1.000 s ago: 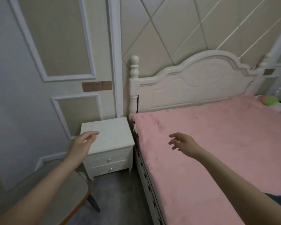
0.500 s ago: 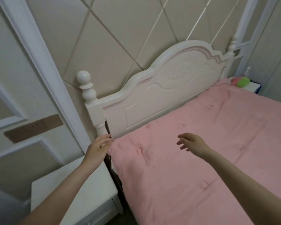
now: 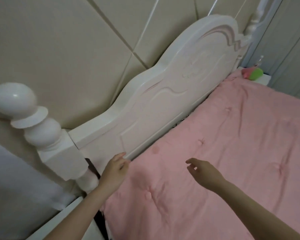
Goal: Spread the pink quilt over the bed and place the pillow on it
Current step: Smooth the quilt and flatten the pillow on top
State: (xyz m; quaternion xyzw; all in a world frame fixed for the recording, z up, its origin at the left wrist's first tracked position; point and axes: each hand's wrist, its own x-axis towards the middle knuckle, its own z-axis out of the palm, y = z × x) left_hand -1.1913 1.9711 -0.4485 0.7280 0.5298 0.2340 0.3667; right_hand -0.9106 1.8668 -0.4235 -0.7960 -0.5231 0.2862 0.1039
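Head view, looking down on the top corner of a bed. Pink quilt (image 3: 223, 161) lies spread flat over the mattress, its tufted surface lightly creased, its upper edge running along the foot of the white headboard (image 3: 171, 94) and its near corner hanging over the side of the bed. Left hand (image 3: 115, 168) reaches to that upper corner, fingers loosely extended, fingertips at the point where quilt edge meets headboard base; whether they actually touch the fabric cannot be told, and nothing is gripped. Right hand (image 3: 203, 172) is held above the quilt, well to the right of the left hand, fingers spread and slightly bent, holding nothing. Bedpost (image 3: 31, 122), white with a round knob on top, stands at the left end of the headboard. White nightstand (image 3: 71, 215) shows as a corner at the lower left, under the left forearm. Green and pink object (image 3: 252, 73) rests on a white surface beyond the far corner of the bed; its nature cannot be made out. Padded beige wall panels (image 3: 68, 49) rise behind the headboard.
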